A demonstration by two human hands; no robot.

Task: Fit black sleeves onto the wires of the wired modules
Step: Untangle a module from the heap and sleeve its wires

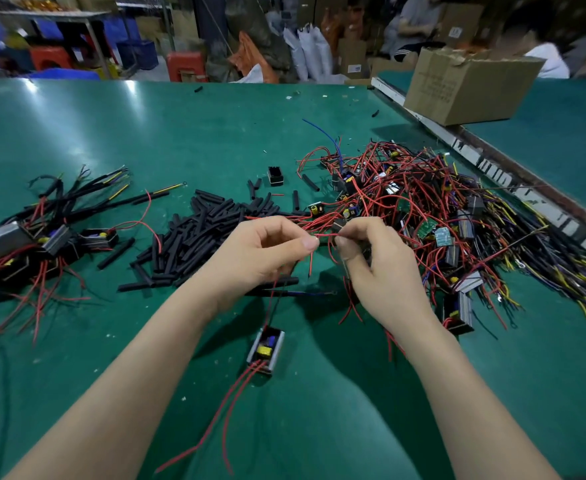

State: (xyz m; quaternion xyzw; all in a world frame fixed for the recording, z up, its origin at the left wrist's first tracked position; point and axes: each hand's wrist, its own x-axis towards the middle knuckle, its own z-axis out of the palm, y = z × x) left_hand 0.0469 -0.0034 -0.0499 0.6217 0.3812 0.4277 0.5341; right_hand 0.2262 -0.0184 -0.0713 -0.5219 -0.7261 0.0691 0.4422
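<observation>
Can't really tell what the right hand (376, 268) pinches, its fingers (355, 233) cover it. Finished modules (42, 240) run off the left edge, and the background people (419, 22) are just blur.

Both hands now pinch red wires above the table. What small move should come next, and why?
Probably the left hand should bring the red wires together into one bundle, so the right hand can fetch a sleeve. Both hands pinch wires, neither holds a sleeve, and the pile of black sleeves lies just left of them.
</observation>
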